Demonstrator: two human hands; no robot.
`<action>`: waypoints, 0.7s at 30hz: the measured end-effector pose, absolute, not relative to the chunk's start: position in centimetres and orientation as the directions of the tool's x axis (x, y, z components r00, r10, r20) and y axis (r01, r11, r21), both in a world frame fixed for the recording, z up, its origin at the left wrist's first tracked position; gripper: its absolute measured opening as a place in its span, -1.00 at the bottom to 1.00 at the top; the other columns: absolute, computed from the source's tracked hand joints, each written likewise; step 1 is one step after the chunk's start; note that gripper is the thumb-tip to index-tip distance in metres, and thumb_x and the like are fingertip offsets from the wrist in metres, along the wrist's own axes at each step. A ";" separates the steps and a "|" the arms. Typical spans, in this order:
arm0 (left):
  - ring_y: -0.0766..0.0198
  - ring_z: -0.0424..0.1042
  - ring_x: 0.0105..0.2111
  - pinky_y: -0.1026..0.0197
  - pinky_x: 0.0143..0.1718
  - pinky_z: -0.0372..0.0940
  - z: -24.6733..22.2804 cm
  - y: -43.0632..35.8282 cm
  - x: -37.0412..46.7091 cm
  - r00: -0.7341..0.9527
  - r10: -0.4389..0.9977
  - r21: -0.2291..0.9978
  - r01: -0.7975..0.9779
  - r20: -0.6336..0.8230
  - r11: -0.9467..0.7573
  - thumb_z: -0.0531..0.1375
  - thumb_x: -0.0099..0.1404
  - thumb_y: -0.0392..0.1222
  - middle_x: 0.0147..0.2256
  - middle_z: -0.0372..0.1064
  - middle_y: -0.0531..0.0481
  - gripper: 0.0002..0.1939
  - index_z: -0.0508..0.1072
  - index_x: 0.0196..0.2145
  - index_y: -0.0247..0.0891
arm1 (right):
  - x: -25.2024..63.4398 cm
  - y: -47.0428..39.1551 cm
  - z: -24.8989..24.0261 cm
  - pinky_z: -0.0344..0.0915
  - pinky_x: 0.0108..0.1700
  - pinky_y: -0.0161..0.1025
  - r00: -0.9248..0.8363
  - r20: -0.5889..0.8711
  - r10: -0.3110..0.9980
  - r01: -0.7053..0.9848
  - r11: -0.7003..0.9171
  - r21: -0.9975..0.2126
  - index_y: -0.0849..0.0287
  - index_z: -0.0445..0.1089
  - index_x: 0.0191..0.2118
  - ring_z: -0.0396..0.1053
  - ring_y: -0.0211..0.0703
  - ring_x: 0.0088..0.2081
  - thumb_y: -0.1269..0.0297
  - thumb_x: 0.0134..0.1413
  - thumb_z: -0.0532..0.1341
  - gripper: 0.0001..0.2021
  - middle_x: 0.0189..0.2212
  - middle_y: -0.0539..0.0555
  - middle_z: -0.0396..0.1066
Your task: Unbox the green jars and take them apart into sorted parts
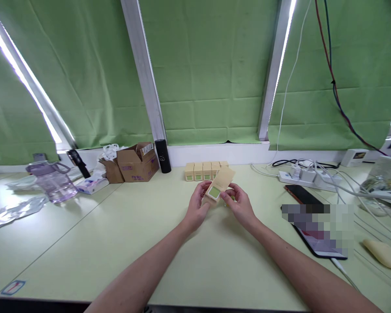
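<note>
A small tan box [222,179] with a green window on its face is held tilted above the table, between my two hands. My left hand [198,204] grips its lower left side, fingers curled round it. On the right side, my right hand [239,203] has its fingers closed at the box's lower edge; a small green thing shows beneath them, too small to make out. Just behind my hands stands a row of several similar tan boxes [198,171], green windows facing me.
At the back left are an open cardboard box [137,162], a black cylinder [163,156] and a purple-tinted jug [54,181]. On the right lie a power strip [308,180] with tangled cables, a dark phone [302,196] and a tablet [322,243].
</note>
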State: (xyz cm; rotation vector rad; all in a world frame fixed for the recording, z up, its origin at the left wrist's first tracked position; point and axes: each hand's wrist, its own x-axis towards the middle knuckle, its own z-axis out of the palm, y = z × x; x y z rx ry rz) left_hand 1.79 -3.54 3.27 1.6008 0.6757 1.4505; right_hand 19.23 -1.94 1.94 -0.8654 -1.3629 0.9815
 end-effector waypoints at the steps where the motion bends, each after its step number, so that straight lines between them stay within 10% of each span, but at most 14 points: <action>1: 0.02 0.38 0.06 0.09 0.04 0.24 3.2 -3.6 1.8 0.186 0.840 0.860 -0.135 0.510 -0.493 0.26 0.18 -0.33 0.04 0.42 -0.13 -0.47 0.35 0.12 -0.14 | 19.3 -1.8 1.9 0.36 -0.21 -0.13 -0.031 0.364 0.931 -0.077 0.361 -0.929 0.17 0.37 0.05 0.48 -0.01 -0.27 -0.23 0.03 0.35 -0.36 -0.36 0.11 0.55; 14: -0.01 0.37 -0.02 0.04 0.03 0.19 3.1 -3.4 1.8 0.014 0.831 0.824 0.116 0.556 -0.554 0.39 0.20 -0.18 -0.04 0.47 -0.14 -0.63 0.51 -0.02 -0.13 | 19.3 -1.5 1.8 0.38 -0.26 -0.12 -0.001 0.331 0.944 -0.187 0.325 -0.927 0.15 0.39 -0.02 0.50 0.00 -0.32 -0.21 -0.03 0.41 -0.39 -0.45 0.05 0.52; 21: -0.06 0.34 0.03 -0.08 0.16 0.17 2.4 -3.2 1.2 0.139 0.744 0.686 0.306 0.653 -0.660 0.11 0.46 -0.08 0.01 0.42 -0.22 -0.65 0.46 0.14 -0.12 | 19.5 -1.8 2.5 0.37 -0.34 -0.15 0.032 0.280 0.960 -0.242 0.279 -0.929 0.11 0.39 -0.11 0.47 -0.05 -0.40 -0.24 -0.04 0.40 -0.44 -0.45 0.05 0.54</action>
